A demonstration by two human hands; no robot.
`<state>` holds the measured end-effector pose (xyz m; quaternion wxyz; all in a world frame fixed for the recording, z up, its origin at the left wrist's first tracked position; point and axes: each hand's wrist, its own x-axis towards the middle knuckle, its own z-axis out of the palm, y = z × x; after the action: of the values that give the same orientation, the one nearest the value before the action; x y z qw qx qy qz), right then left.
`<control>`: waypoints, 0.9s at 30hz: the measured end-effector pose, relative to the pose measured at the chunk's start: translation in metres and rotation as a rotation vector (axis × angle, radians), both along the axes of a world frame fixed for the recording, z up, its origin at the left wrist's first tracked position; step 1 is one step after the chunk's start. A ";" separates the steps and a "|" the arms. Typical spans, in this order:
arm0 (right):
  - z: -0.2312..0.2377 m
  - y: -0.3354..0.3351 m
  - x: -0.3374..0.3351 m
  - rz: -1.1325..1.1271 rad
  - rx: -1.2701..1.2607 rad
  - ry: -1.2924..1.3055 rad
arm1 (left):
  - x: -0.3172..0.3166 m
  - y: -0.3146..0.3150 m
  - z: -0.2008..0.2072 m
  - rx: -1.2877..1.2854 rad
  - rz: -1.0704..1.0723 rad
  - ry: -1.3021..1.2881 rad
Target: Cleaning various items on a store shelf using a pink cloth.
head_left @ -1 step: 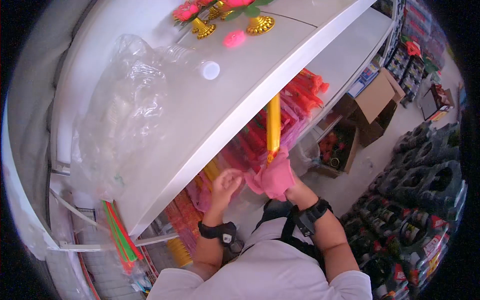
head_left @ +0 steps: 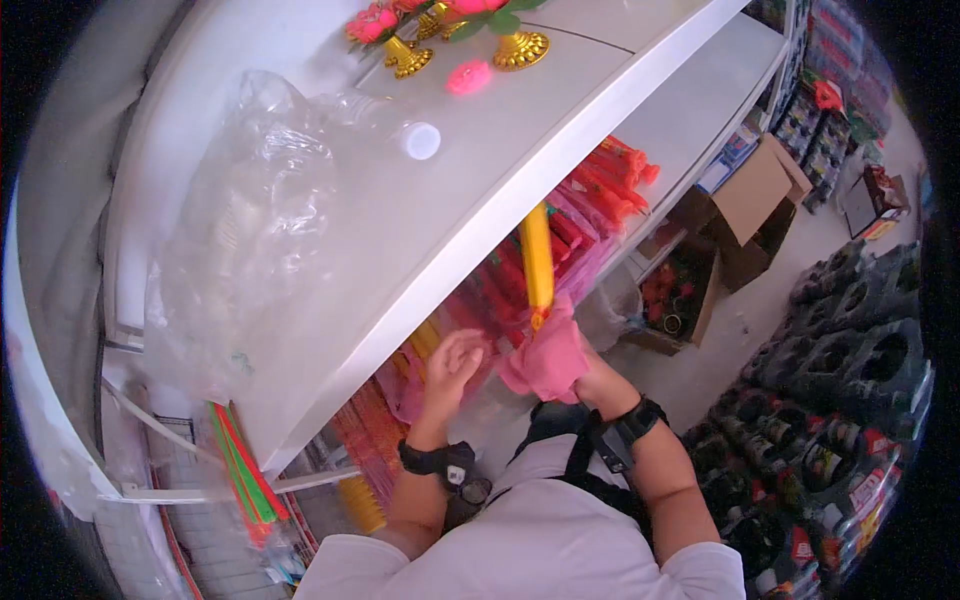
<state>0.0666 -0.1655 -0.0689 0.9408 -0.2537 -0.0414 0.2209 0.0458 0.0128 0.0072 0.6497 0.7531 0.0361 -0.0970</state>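
Observation:
My right hand is closed round a pink cloth, which hides most of its fingers. A long yellow stick-shaped thing with an orange-red lower end rises from the cloth, leaning a little left; how it is held there cannot be made out. Left of the cloth, my left hand is slightly blurred, its fingers loosely bent and apart with nothing visible in them. Beyond both hands, red stick-like bundles in pink wrapping lie on the lower shelf, under the white upper shelf's edge.
On the white upper shelf lie a clear plastic bag, a clear bottle with a white cap and gold-based flower stands. Open cardboard boxes stand at right. Wrapped dark bottle packs are stacked nearer. Green and red strips hang lower left.
The yellow stick-shaped thing has tipped to the left and sunk slightly at its upper end. My left hand has shifted a little, its fingers more spread. My right hand keeps the cloth.

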 end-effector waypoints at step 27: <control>-0.077 0.024 -0.020 0.506 -0.236 0.246 | 0.047 0.011 -0.088 -0.676 0.237 0.203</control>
<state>0.0466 -0.1417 -0.1456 0.8178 -0.3144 0.0369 0.4807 0.0927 0.0238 -0.0808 0.8617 0.4729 0.1534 -0.1019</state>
